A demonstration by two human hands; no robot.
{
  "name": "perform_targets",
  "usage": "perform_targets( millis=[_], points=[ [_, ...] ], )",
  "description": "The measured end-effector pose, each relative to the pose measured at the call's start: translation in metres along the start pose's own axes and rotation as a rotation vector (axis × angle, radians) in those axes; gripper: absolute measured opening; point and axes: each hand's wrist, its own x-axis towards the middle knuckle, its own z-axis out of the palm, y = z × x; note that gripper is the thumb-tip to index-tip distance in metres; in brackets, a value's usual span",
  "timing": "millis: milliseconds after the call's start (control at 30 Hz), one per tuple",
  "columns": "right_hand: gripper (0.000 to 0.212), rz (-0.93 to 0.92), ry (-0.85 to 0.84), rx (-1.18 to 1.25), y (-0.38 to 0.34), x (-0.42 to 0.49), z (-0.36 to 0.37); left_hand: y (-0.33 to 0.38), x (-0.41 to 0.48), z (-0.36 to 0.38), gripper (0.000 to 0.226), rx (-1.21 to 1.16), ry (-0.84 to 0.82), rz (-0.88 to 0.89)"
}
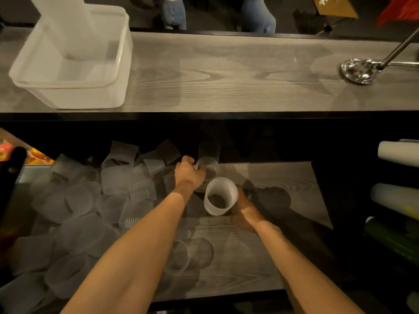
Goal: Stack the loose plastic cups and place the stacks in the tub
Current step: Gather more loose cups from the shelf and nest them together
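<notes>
Well up-left of both grips, the tub (pixel 74 96) on the counter (pixel 226 75) holds one tall stack (pixel 68 26). Loose cups (pixel 90 200) lie heaped left of the left grip (pixel 190 175), whose fingers curl round a frosted cup (pixel 207 165). Just right, the right grip (pixel 244 208) clasps a ribbed cup (pixel 221 196), mouth up. Nested askew, the thin walls could jam or buckle; a forearm might scatter the heap.

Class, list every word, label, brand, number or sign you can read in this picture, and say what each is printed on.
No text can be read.
The printed sheet at the left edge: coloured pictures only, too blurred for lettering.
The tub, cups and rolls: no marks visible.
</notes>
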Motion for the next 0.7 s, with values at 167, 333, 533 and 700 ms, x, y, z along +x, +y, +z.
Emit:
perform_targets(
  millis=[167,333,533,700],
  points=[
    [0.027,0.03,0.204,0.077,-0.01,0.028,-0.016,0.016,0.005,0.001,0.051,0.086,0.03,0.052],
    [0.032,-0.044,0.191,0.195,-0.049,0.061,-0.025,0.023,0.011,-0.001,0.051,-0.081,-0.084,-0.08],
    [0.033,0.073,0.032,0.282,-0.071,0.079,-0.02,0.02,0.018,0.002,0.053,-0.327,-0.189,-0.211],
    [0.026,0.073,0.176,0.332,-0.065,0.079,-0.016,0.01,0.016,0.004,0.055,-0.378,-0.149,-0.196]
  ],
)
